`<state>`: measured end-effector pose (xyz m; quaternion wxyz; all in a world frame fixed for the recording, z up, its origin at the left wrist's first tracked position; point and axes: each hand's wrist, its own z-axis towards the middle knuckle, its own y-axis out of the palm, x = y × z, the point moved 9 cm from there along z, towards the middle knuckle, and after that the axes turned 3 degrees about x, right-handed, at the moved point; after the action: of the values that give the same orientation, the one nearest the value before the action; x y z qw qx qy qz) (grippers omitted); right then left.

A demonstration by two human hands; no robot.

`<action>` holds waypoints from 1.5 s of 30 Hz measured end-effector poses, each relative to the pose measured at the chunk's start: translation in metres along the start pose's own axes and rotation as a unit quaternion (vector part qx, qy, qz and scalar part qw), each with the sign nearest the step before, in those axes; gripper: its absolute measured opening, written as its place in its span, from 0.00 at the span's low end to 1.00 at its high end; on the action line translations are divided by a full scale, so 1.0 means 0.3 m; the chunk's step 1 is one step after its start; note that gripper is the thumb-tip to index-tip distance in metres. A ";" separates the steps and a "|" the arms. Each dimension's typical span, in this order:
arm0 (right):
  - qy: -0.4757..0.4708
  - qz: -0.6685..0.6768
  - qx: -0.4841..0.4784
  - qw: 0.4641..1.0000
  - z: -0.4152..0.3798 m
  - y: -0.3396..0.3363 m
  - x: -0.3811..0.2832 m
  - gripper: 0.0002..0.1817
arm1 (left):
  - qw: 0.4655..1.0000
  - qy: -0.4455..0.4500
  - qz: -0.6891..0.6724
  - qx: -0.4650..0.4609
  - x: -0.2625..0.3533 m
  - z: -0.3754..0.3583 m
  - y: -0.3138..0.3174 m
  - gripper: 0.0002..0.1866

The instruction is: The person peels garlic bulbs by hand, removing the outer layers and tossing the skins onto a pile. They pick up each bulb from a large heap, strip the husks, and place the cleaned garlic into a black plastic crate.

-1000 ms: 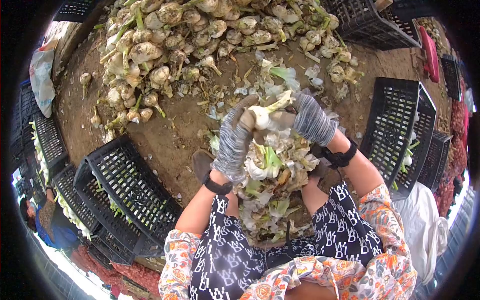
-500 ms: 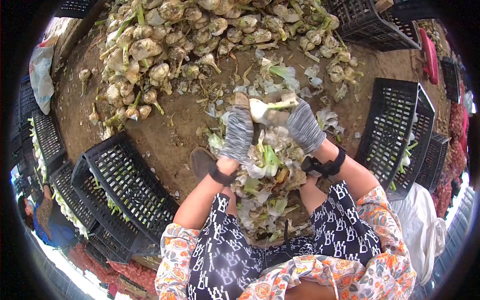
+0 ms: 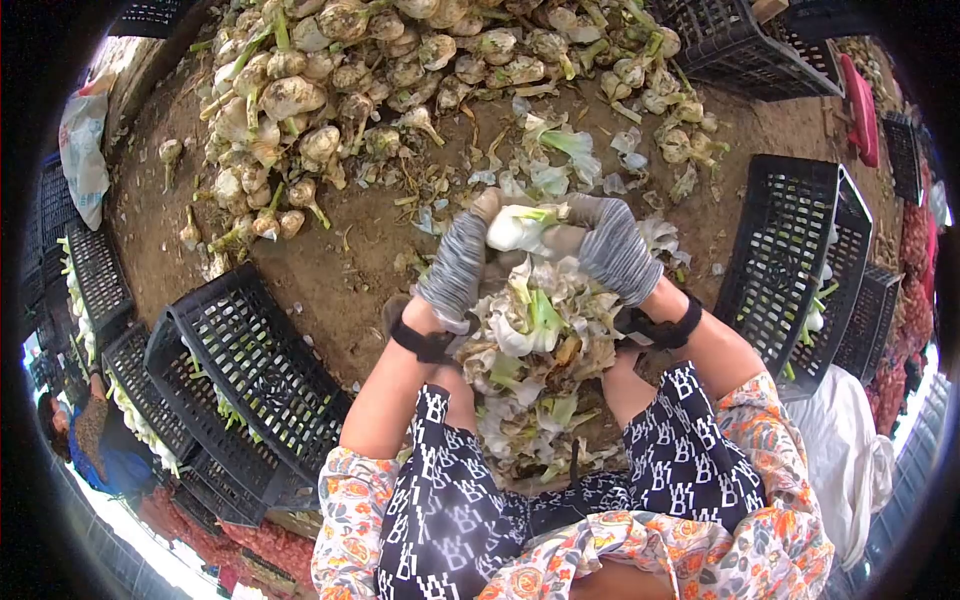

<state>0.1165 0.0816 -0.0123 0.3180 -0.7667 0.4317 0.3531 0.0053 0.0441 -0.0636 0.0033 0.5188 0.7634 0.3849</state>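
Observation:
A white garlic bulb with a short green stem is held between my two gloved hands, above a heap of peeled skins. My left hand, in a grey knit glove with brown fingertips, grips the bulb's left side. From the right, my right hand has its fingers closed around the stem end and the loose outer skin. Part of the bulb's underside is hidden by the fingers. Below the hands, garlic skins and leaves pile up between my legs.
A large heap of unpeeled garlic lies on the dirt floor ahead. Black plastic crates stand at left and right, some holding trimmed garlic. A white sack lies at right. Another person is at far left.
Both hands have come down slightly with the garlic bulb, and my left wrist has moved left. The stem now shows less, with the right fingers folded over it and skin loosened around the bulb.

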 end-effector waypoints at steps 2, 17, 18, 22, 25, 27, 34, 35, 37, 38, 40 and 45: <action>0.028 0.087 -0.024 0.995 0.000 0.004 0.006 0.14 | 0.965 -0.138 -0.128 -0.182 -0.056 -0.017 0.047 0.26; -0.118 0.022 0.091 0.989 0.009 -0.061 0.036 0.13 | 0.978 0.174 0.114 -0.010 0.099 -0.031 0.021 0.30; -0.100 0.135 0.059 0.984 0.048 -0.074 0.089 0.14 | 0.983 0.162 0.079 -0.036 0.091 -0.036 0.025 0.31; 0.000 0.451 -0.001 0.893 0.046 -0.031 0.092 0.14 | 0.982 0.176 0.029 -0.057 0.081 -0.044 0.022 0.34; -0.059 0.292 0.017 0.955 0.041 -0.043 0.040 0.15 | 0.977 0.210 -0.040 -0.017 0.093 -0.028 -0.009 0.28; -0.064 0.250 0.042 0.965 0.021 -0.032 0.022 0.15 | 0.975 0.213 -0.067 -0.005 0.092 -0.024 -0.038 0.24; -0.057 0.338 -0.112 0.933 -0.010 0.058 -0.005 0.15 | 0.981 0.153 -0.118 0.030 0.076 -0.035 -0.052 0.20; 0.132 0.591 -0.087 0.791 -0.007 0.086 0.085 0.15 | 0.970 0.161 -0.174 -0.054 0.082 -0.032 -0.020 0.19; 0.122 0.716 -0.268 0.633 -0.029 0.074 0.029 0.15 | 0.949 0.109 -0.282 -0.086 0.080 -0.065 0.026 0.20; 0.081 0.720 -0.342 0.598 -0.042 0.070 0.013 0.16 | 0.933 0.083 -0.334 -0.101 0.084 -0.082 0.049 0.20; 0.118 0.496 -0.219 0.832 -0.074 0.041 0.052 0.21 | 0.914 0.054 -0.398 -0.059 0.086 -0.090 0.033 0.18; -0.065 -0.282 -0.190 0.938 -0.002 0.113 0.099 0.26 | 0.838 0.106 -0.530 -0.076 0.158 -0.196 -0.107 0.20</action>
<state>0.0980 0.0538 -0.0423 0.2798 -0.8788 0.1007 0.3733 -0.0657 0.0422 -0.0225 0.1655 -0.0107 0.8858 0.4334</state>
